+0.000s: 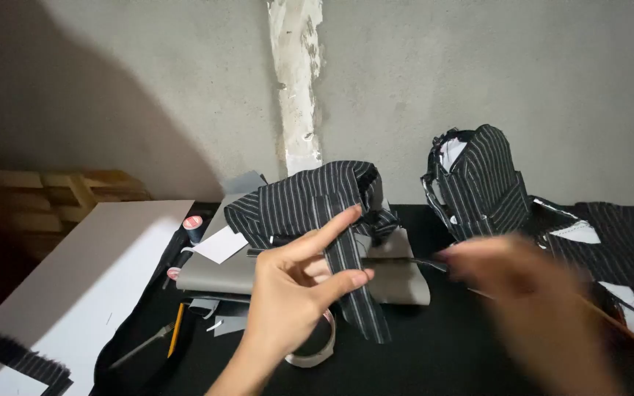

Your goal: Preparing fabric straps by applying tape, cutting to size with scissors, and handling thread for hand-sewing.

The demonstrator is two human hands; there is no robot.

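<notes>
- Centrally, low in the frame, the left hand (295, 293) is raised palm-up with its fingers loosely spread, the forefinger stretched toward the upper right; it clamps nothing, though the fingertips lie right against a hanging striped strip (354, 282).
- That strip belongs to a black pinstriped fabric bundle (310, 196), which lies just above the hand on a stack of grey sheets (236, 273).
- Lower right, the right hand (530, 293) is blurred by motion; whether its fingers are apart or closed I cannot tell. A thin dark stick-like thing (423, 262) shows at its left edge.
- Behind it, right of centre, stands a second folded pinstriped piece (482, 183), with more striped cloth (618, 235) spread at the far right.
- Under the left wrist lies a clear tape roll (317, 350) on the black table (434, 352).
- At the left lie a white board (75, 271) and a yellow pencil (176, 328).
</notes>
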